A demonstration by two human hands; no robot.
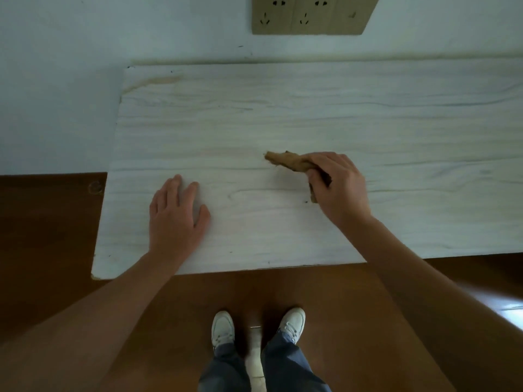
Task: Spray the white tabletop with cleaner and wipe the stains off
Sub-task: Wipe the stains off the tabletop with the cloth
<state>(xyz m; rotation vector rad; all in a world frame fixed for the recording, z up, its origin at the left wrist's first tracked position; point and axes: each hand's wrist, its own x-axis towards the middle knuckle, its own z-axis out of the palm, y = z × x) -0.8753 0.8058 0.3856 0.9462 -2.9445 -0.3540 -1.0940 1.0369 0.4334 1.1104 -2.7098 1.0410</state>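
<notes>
- White wood-grain tabletop (311, 114) fills the middle of the head view; its far edge meets a pale wall.
- Right hand (339, 185) clenched around a crumpled brown cloth (288, 161); the cloth rests on the tabletop near its centre, free end sticking out to the left of the fingers.
- Left hand (177, 216) released, palm flat on the tabletop near the front-left corner, fingers spread, well apart from the cloth.
- Yellowish stain (164, 79) visible near the far-left corner; small dark specks along the front edge.
- Tan socket panel (311, 14) on the wall above.
- White sneakers (223, 328) and blue jeans on brown wooden floor (56, 236) below.
</notes>
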